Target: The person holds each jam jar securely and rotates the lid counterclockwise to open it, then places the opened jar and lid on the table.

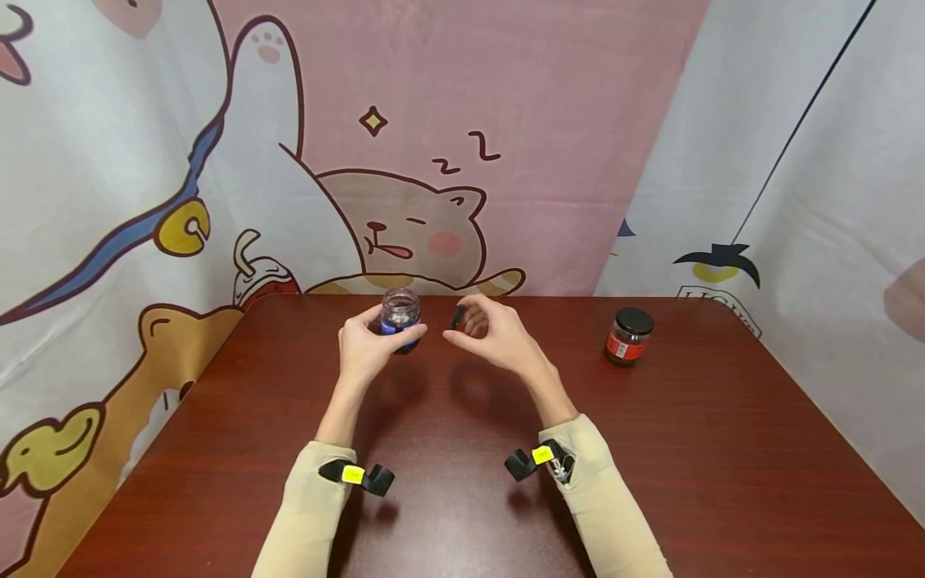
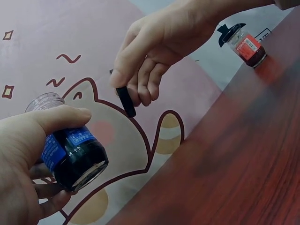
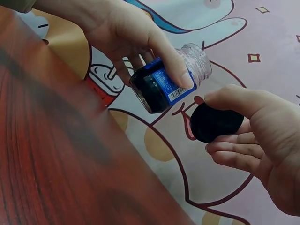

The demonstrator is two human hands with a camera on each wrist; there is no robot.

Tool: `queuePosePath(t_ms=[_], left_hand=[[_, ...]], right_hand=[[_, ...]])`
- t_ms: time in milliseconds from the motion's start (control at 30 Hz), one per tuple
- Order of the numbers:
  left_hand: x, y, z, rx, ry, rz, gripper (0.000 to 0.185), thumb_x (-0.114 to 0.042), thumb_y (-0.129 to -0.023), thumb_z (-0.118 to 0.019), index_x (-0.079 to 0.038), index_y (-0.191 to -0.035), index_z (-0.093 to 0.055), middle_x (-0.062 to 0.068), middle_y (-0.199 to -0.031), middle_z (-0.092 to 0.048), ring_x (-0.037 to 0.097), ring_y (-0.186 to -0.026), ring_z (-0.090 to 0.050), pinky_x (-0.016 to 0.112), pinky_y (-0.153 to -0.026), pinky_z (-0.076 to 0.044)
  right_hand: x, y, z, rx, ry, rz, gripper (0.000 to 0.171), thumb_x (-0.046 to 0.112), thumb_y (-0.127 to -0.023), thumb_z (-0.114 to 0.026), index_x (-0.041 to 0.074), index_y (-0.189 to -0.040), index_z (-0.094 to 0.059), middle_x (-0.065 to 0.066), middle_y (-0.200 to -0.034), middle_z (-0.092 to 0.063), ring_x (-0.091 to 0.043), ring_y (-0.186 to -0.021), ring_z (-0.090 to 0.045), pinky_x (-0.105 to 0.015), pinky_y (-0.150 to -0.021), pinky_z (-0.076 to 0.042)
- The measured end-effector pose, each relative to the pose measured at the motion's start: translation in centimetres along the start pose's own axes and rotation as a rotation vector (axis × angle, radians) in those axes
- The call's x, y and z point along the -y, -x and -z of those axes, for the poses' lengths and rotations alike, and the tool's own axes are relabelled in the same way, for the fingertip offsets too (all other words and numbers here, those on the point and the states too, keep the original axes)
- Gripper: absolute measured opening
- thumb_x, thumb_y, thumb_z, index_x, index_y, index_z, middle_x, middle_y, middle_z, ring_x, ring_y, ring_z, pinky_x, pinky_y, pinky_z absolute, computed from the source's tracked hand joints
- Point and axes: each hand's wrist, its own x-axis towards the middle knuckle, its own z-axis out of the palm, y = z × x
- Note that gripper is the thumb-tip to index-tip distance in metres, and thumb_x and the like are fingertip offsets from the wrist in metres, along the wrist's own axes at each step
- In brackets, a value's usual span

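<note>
The left hand is holding a small glass jar of dark liquid above the far middle of the bench, thumb and fingers curled round the body over its blue label. The jar's threaded neck is standing uncovered. Just to its right, apart from it, the right hand is pinching a black cap between thumb and fingertips, with the cap held edge-on in the left wrist view. A second jar, red-labelled and carrying its black lid, is standing well apart at the far right of the bench. A cartoon cat backdrop is hanging behind the bench.

Judging by its look, the open jar is rigid, smooth and breakable, and its liquid is giving it some weight, so it is best gripped round the labelled body and kept upright to avoid spilling. The cap is appearing light and stiff, best taken by its rim.
</note>
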Motion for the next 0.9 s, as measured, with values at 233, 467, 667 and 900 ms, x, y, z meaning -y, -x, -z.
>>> queuePosePath(t_ms=[233,467,667,900], left_hand=[[1.0,-0.1,-0.2,-0.014,-0.032,0.038,0.058,-0.042,-0.069,-0.094,-0.009,-0.112,-0.075,0.007,-0.098,-0.074,0.023,-0.092,-0.065,0.038,-0.076,-0.05],[2.5,-0.3,-0.5,0.003,-0.083,0.073,0.061,-0.041,-0.069,-0.093,-0.006,-0.115,-0.073,0.01,-0.103,-0.074,0.025,-0.098,-0.064,0.042,-0.082,-0.049],[3.4,-0.4,-0.7,-0.001,-0.104,0.102,0.058,-0.037,-0.068,-0.094,-0.006,-0.113,-0.074,0.012,-0.105,-0.074,0.027,-0.102,-0.063,0.043,-0.086,-0.047],[4.1,-0.3,-0.7,0.003,-0.109,0.126,0.056,-0.036,-0.069,-0.094,-0.006,-0.111,-0.074,0.011,-0.105,-0.074,0.028,-0.103,-0.063,0.044,-0.088,-0.048]], right_hand=[[-1.3,0.0,-0.9,0.015,-0.003,-0.038,0.048,0.018,-0.08,-0.085,-0.001,-0.116,-0.06,-0.01,-0.095,-0.069,-0.023,-0.086,-0.069,-0.038,-0.079,-0.058],[-2.6,0.1,-2.2,0.061,0.006,-0.093,0.051,0.015,-0.078,-0.085,-0.002,-0.117,-0.057,-0.013,-0.1,-0.068,-0.026,-0.091,-0.069,-0.04,-0.083,-0.057],[-3.6,0.4,-3.2,0.102,0.035,-0.16,0.053,0.014,-0.077,-0.086,-0.001,-0.119,-0.056,-0.013,-0.104,-0.067,-0.023,-0.094,-0.068,-0.034,-0.085,-0.057],[-4.1,0.5,-4.0,0.133,0.04,-0.19,0.052,0.013,-0.078,-0.085,-0.002,-0.12,-0.057,-0.014,-0.105,-0.066,-0.023,-0.095,-0.068,-0.033,-0.084,-0.057]])
